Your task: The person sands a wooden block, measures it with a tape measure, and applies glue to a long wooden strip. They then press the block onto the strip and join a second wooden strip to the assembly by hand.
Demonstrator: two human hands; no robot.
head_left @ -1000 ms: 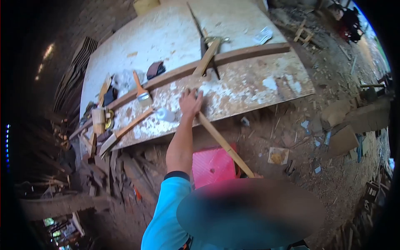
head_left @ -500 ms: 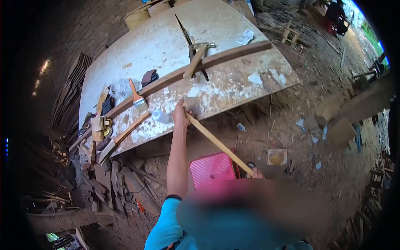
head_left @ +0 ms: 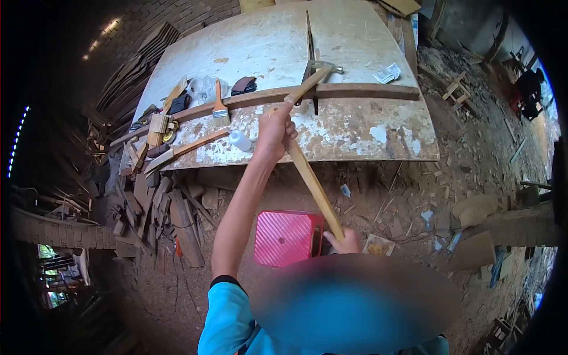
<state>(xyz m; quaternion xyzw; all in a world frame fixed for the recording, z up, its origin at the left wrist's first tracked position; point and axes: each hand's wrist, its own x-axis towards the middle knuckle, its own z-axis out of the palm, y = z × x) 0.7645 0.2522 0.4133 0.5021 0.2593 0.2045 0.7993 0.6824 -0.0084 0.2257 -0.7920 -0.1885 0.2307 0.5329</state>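
Observation:
A light wooden strip (head_left: 313,184) slants down from the worktable's front edge toward my body. My left hand (head_left: 275,133) is closed round its upper end, above the edge of the worktable (head_left: 349,139). Lower down, my right hand (head_left: 346,241) grips the near end, partly cut off by a blurred patch. Just beyond my left hand lies a hammer (head_left: 309,84), its handle resting across a long dark wooden bar (head_left: 367,90). A white bottle (head_left: 239,141) stands left of my left hand, near a paintbrush (head_left: 220,109).
Below the table edge is a pink stool (head_left: 284,238). A long-handled tool (head_left: 189,148), a tape roll (head_left: 170,131) and dark sandpaper (head_left: 243,86) lie on the table's left part. Wood scraps (head_left: 183,222) cover the floor. A person (head_left: 528,92) is at the far right.
My left hand has risen further over the table with the strip's upper end, and the strip stands steeper. My right hand shows more. The whole view has shifted.

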